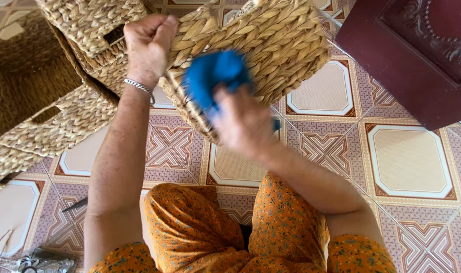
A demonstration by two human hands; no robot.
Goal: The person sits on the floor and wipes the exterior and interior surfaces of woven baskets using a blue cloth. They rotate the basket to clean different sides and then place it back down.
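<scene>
Left hand (148,43) clenched on woven basket (271,45) rim; right hand (243,121) presses gripped blue cloth (213,76) against basket side.

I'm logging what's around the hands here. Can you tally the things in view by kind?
Woven baskets: 4 (one held, one behind it, two at left)
Blue cloth: 1
Dark red wooden furniture: 1
Total: 6
</scene>
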